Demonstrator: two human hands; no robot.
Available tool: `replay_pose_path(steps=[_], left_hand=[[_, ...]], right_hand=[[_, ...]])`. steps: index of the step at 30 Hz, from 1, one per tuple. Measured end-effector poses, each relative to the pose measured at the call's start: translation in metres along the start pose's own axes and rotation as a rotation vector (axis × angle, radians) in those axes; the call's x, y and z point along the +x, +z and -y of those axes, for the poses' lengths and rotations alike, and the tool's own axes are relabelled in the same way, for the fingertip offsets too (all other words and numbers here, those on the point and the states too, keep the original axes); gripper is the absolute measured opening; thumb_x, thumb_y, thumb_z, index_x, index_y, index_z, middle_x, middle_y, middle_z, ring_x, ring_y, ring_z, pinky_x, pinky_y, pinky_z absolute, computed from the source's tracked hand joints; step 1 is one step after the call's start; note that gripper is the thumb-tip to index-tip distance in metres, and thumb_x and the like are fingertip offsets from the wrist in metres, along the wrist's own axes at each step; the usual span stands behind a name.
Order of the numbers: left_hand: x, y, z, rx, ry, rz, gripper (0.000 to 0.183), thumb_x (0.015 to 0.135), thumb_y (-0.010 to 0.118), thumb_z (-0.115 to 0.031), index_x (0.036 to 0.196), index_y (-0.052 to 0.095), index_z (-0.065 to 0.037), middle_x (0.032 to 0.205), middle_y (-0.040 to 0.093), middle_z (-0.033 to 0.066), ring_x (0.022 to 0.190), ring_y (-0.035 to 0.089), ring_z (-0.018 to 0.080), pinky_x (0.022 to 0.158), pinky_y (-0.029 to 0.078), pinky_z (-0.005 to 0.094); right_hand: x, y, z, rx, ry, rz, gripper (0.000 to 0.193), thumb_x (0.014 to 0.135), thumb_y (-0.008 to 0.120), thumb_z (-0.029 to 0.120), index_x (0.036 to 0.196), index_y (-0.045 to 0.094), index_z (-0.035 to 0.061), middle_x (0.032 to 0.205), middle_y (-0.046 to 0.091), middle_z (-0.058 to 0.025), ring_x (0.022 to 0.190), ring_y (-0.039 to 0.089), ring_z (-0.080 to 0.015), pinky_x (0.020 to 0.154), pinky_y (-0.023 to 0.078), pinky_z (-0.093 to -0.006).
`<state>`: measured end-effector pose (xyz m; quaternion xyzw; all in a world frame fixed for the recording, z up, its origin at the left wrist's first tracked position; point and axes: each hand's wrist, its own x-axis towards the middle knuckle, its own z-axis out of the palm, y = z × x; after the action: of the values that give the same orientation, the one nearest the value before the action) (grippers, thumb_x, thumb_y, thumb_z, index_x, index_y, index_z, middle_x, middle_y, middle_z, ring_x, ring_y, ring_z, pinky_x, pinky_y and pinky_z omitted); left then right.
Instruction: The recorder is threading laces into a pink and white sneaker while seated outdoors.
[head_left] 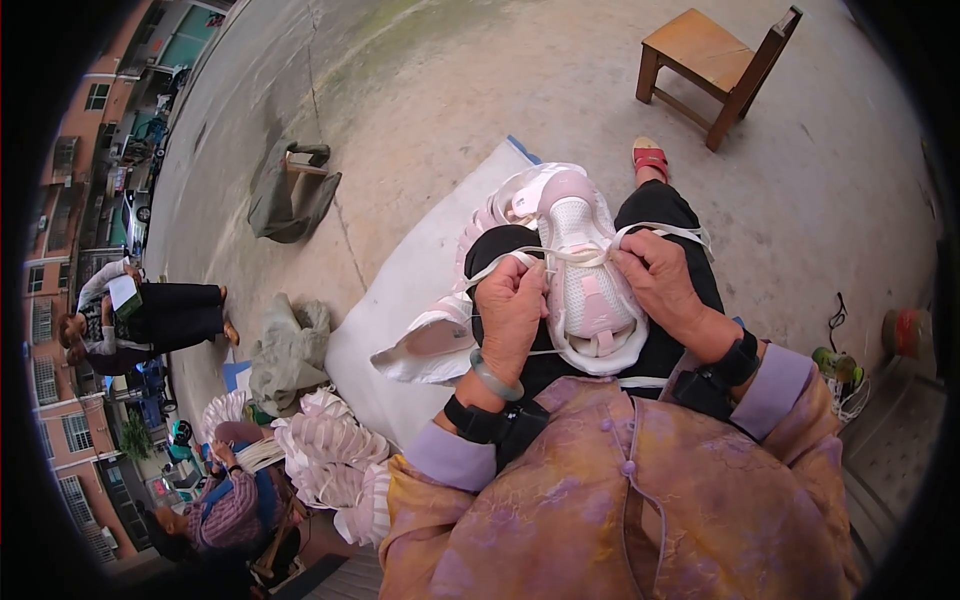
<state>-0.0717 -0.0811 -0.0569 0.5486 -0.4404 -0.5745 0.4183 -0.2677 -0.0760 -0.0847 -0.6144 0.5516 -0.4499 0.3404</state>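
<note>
A pale pink and white shoe upper (582, 300) lies across my lap, its toe pointing away from me. My left hand (510, 305) is closed in a pinch on a white shoelace (493, 268) at the left of the lacing area. On the other side my right hand (662, 278) pinches the lace too, with a loose end trailing over my right knee. Between the hands the lace crosses the upper. More white and pink uppers (440, 340) lie beside and beyond my left leg, partly hidden by it.
A wooden chair (705, 62) stands at the far right. Left of me are a pale sheet (400, 300), a pile of pink uppers (330, 455), a grey-green sack (288, 345) and a draped stool (295, 190). One person (175, 315) stands, another (240, 500) sits at the left.
</note>
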Motion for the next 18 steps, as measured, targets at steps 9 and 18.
replay_pose_path(steps=[9, 18], left_hand=[[0.007, 0.002, 0.01, 0.24, 0.115, -0.081, 0.013, 0.086, 0.058, -0.008, 0.075, 0.057, -0.002, 0.063, 0.056, 0.0014, 0.048, 0.047, 0.0052, 0.044, 0.037, 0.0199], [0.004, 0.009, 0.001, 0.546, 0.355, -0.111, 0.012, 0.078, 0.062, -0.005, 0.071, 0.054, 0.0, 0.058, 0.054, 0.0094, 0.052, 0.052, 0.0161, 0.049, 0.042, 0.028]], right_hand=[[0.002, -0.001, 0.011, 0.062, 0.152, 0.018, 0.01, 0.076, 0.06, 0.006, 0.083, 0.057, -0.001, 0.071, 0.057, -0.0151, 0.064, 0.057, -0.0274, 0.059, 0.044, -0.0323], [0.008, -0.003, 0.007, -0.016, -0.002, -0.009, 0.009, 0.076, 0.059, 0.006, 0.08, 0.056, -0.0005, 0.071, 0.056, -0.0157, 0.065, 0.057, -0.0294, 0.06, 0.044, -0.0341]])
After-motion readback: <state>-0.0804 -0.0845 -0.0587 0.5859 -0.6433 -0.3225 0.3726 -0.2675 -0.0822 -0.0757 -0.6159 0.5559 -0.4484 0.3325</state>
